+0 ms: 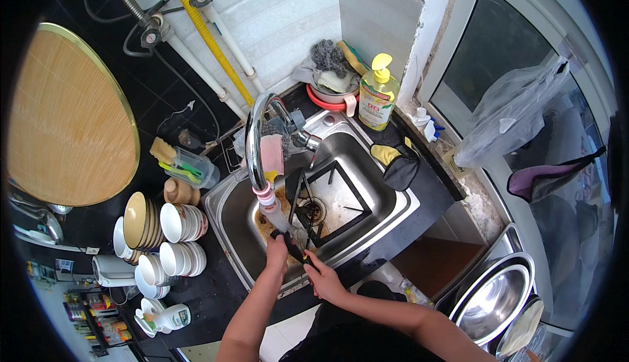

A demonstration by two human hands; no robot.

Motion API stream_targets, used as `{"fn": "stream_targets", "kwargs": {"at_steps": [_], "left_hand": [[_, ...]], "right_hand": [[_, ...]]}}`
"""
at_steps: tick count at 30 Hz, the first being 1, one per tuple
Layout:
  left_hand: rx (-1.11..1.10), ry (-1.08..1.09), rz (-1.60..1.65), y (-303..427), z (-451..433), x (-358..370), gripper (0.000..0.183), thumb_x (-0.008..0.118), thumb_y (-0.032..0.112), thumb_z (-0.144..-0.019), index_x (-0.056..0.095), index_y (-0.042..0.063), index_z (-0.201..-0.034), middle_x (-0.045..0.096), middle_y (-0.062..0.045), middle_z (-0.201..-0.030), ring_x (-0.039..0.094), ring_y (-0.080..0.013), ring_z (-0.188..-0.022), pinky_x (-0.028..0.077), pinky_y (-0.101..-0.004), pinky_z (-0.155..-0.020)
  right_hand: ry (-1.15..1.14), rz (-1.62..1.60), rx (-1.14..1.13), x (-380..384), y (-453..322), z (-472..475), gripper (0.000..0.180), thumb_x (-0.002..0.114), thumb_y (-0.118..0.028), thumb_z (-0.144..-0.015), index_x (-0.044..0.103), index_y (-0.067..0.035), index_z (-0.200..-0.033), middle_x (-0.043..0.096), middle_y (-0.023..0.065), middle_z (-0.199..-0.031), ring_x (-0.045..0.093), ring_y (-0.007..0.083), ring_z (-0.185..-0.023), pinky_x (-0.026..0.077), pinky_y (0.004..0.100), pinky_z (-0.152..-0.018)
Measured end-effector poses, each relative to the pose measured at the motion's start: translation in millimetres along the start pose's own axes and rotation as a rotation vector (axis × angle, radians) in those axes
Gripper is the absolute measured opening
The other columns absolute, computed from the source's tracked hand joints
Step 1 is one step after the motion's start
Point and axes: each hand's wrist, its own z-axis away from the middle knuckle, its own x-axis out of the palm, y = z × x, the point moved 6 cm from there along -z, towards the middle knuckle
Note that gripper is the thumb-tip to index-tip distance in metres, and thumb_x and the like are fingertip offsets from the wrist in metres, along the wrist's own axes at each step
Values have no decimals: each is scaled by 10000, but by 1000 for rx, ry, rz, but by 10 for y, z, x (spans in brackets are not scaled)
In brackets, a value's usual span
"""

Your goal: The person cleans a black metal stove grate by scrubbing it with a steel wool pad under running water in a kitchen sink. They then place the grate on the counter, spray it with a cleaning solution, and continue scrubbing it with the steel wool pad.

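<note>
Both my hands are over the near side of a stainless steel sink. My right hand grips the black handle of a tool, whose kind I cannot tell. My left hand holds the same black tool nearer its upper end. Water runs from the chrome faucet, through a pink-ringed nozzle, down beside the tool. A square black metal pan support lies in the basin around the drain. Brown grime shows at the basin's left.
A yellow pump bottle of dish soap and a red basin with scrubbers stand behind the sink. A black and yellow cloth lies on the right rim. Stacked bowls and a white spray bottle stand left. Metal bowls sit at lower right.
</note>
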Motion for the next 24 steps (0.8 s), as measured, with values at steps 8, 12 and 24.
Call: {"fn": "stream_targets", "kwargs": {"at_steps": [8,12,24], "left_hand": [[130,-17,2,24,255,41,233,385,57,-842,583,-60,-877,645,-124,-738,606,-212,-648,486,-316,-646],[201,-38,2,-8,250,40,245,387,62,-821,602,-54,-804,637,-122,-718,592,-210,-646,475,-321,-651],[159,-85,-68,-299,41,-231,197,376,120,-892,437,23,-1053,589,-93,-826,608,-209,-795,498,-344,-699]], "right_hand": [[263,435,-302,-358,-161,-584,458,506,-248,-894,399,-224,-1339,484,37,-505,479,123,-382,408,278,-395],[243,454,-289,-312,-329,-543,448,510,-240,-890,411,-227,-1327,490,54,-540,474,122,-400,414,279,-409],[197,630,-275,-262,-305,-374,446,511,-250,-875,414,-215,-1309,550,190,-606,572,310,-524,447,395,-525]]}}
